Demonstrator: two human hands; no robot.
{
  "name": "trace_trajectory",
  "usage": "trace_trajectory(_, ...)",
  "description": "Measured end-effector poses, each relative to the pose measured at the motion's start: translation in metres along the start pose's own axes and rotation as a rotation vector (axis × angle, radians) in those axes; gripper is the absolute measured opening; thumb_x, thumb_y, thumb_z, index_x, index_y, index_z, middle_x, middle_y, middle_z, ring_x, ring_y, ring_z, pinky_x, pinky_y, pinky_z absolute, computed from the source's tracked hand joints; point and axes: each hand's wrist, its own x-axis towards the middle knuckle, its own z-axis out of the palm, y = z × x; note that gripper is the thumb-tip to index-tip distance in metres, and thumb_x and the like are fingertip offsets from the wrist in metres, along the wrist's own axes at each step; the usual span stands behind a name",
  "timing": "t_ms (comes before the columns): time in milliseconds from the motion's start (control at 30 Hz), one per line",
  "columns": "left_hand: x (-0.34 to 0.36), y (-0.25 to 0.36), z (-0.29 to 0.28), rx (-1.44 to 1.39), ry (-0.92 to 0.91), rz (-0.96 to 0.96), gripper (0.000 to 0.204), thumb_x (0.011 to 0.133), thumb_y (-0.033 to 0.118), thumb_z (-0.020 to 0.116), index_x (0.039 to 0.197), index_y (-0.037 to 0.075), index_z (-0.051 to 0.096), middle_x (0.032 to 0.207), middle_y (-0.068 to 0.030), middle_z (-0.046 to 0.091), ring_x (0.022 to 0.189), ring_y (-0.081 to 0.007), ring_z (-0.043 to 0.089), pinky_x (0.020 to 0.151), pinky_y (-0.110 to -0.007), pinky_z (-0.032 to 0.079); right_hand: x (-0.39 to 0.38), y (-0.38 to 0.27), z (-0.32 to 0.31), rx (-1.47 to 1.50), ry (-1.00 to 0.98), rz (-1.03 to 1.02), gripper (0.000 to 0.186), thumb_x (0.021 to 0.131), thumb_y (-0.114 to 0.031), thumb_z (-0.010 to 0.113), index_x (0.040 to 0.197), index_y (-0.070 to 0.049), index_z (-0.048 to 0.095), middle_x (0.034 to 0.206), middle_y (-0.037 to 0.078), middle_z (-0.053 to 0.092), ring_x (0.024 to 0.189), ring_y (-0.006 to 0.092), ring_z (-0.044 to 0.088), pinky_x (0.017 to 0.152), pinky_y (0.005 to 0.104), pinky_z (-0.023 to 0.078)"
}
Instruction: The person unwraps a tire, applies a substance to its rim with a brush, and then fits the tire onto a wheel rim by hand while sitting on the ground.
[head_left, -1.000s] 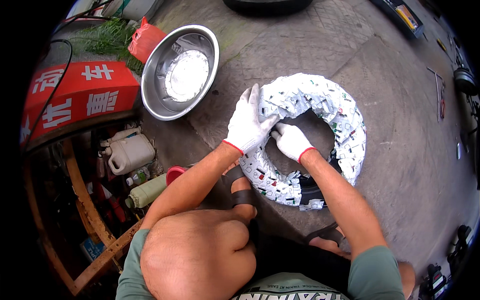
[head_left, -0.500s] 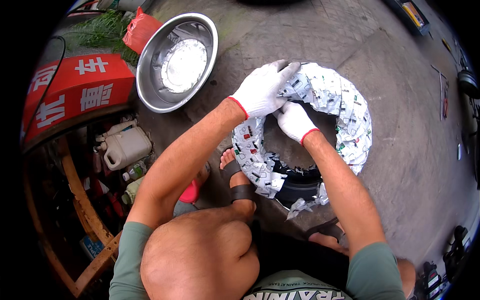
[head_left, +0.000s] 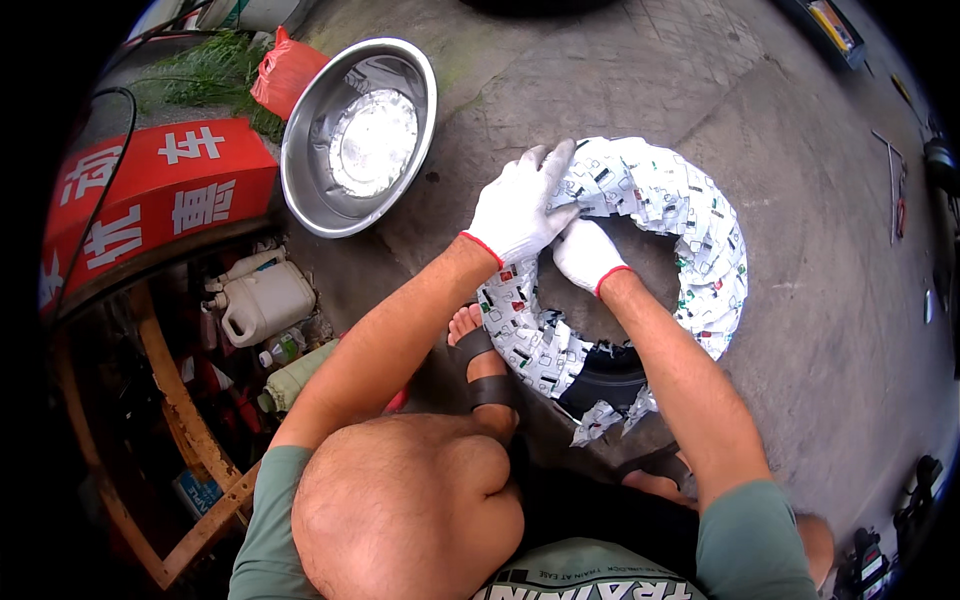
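A tyre wound with white printed wrapping (head_left: 710,270) lies on the floor in front of me, its black rubber (head_left: 612,382) bare at the near side, where torn wrapping (head_left: 597,422) hangs. My left hand (head_left: 520,200), in a white red-cuffed glove, grips the upper left of the ring, fingers laid over it and thumb toward the inner edge. My right hand (head_left: 588,258), gloved alike, is at that inner edge just below the left thumb, fingers curled; what they pinch is hidden.
A steel basin (head_left: 355,140) and red plastic bag (head_left: 285,75) stand at upper left. A red box (head_left: 160,200), plastic jugs (head_left: 268,300) and rusty frame (head_left: 180,420) are at left. Tools (head_left: 893,190) and a black tray (head_left: 820,30) lie at right. My sandalled foot (head_left: 480,365) is beside the tyre.
My hands moved up and right along the ring, then my left dipped slightly. The tyre shifted right; more black rubber and loose wrapping show at the near side.
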Motion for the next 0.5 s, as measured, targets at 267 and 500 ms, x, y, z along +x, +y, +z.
trace_trajectory(267, 0.0, 0.002, -0.002, 0.008, -0.01, 0.002, 0.085, 0.086, 0.033, 0.077, 0.159, 0.013, 0.038, 0.149, -0.0227, 0.051, 0.132, -0.0399, 0.055, 0.109, -0.046, 0.049, -0.035, -0.019, 0.008, 0.02, 0.021, -0.027, 0.033, 0.101, -0.028, 0.053, 0.113, -0.004, 0.071, 0.113, 0.027, 0.07, 0.11, 0.047, 0.065, 0.096, 0.0543, 0.052)
trace_trajectory(500, -0.005, -0.008, -0.005, 0.013, -0.008, 0.011, 0.087, 0.084, 0.031, 0.079, 0.159, 0.014, 0.038, 0.15, -0.023, 0.05, 0.132, -0.0403, 0.056, 0.11, -0.046, 0.048, -0.054, -0.02, 0.001, -0.114, -0.166, -0.159, 0.034, 0.101, -0.029, 0.054, 0.113, -0.003, 0.071, 0.112, 0.027, 0.072, 0.11, 0.0449, 0.067, 0.096, 0.0525, 0.052)
